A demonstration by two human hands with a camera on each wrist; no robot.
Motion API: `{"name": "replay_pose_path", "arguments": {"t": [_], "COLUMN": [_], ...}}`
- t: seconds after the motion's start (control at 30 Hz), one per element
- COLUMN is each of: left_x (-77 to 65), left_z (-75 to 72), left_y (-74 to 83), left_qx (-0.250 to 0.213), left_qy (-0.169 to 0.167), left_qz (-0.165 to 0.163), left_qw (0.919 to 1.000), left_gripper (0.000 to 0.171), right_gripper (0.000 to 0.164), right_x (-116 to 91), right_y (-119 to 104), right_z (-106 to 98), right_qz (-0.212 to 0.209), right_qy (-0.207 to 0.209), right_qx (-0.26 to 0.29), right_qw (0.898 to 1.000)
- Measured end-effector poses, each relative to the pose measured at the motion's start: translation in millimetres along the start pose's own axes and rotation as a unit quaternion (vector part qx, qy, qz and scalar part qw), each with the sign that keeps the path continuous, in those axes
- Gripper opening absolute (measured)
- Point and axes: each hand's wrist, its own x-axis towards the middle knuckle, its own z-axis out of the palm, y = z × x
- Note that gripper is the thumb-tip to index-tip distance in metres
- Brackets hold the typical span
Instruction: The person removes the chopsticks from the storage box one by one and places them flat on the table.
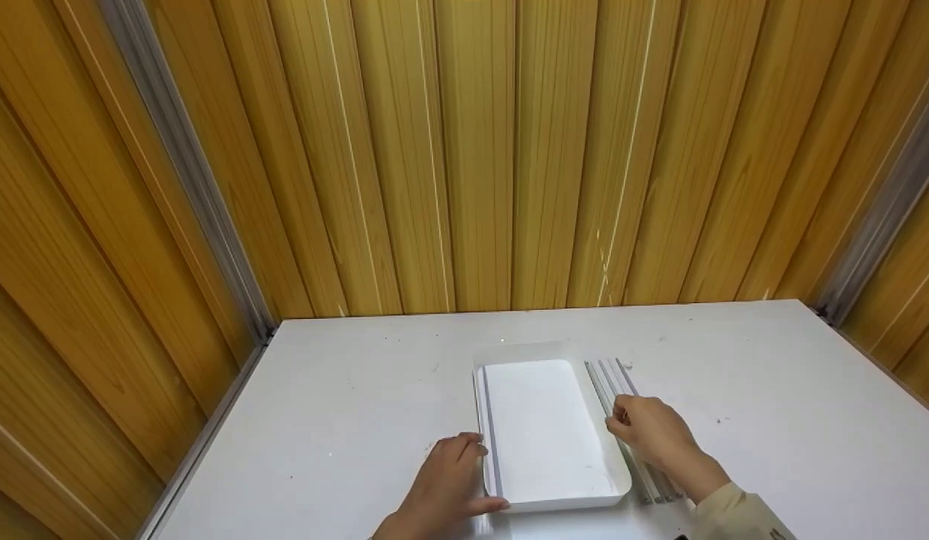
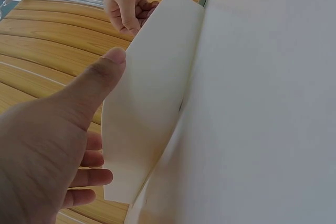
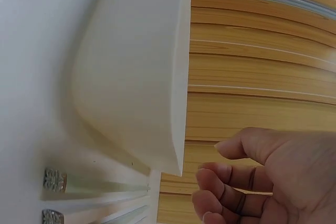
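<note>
A shallow white rectangular tray (image 1: 546, 427) rests on the table. One long thin strip (image 1: 491, 420) lies in it along the left wall. My left hand (image 1: 451, 480) holds the tray's near left corner, thumb at the front rim and fingers at the left rim; the left wrist view shows the thumb (image 2: 107, 64) against the wall's edge. To the tray's right, several long thin strips (image 1: 648, 484) lie side by side, with grey textured ends (image 3: 54, 179) in the right wrist view. Above them is my right hand (image 1: 651, 431), its fingers loosely curled, thumb apart, nothing visible between them.
The white tabletop (image 1: 344, 420) extends on both sides of the tray, with small specks on it. Wood-patterned panels (image 1: 471, 150) stand behind and at the sides. Grey metal posts (image 1: 202, 172) run up the corners.
</note>
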Motion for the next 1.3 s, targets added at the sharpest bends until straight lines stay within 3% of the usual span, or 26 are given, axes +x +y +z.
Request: {"name": "replay_pose_path", "arguments": {"t": [0.27, 0.73, 1.3], "left_x": [-0.4, -0.1, 3.0], "left_z": [1.5, -1.8, 0.8], "left_y": [-1.1, 0.5, -0.5], "left_qx": [0.012, 0.013, 0.025], "left_qy": [0.02, 0.015, 0.04], "left_qz": [0.019, 0.016, 0.024], "left_qw": [0.9995, 0.9997, 0.9986], "left_gripper": [0.068, 0.07, 0.069], "right_gripper": [0.014, 0.015, 0.014], "right_x": [4.2, 8.2, 9.1], "right_y": [-9.2, -27.0, -52.2], "right_z": [5.6, 18.0, 39.9], "right_qz": [0.007, -0.018, -0.032], "right_qy": [0.0, 0.011, 0.004], "right_qx": [0.005, 0.011, 0.012], "right_qw": [1.0, 1.0, 0.999]}}
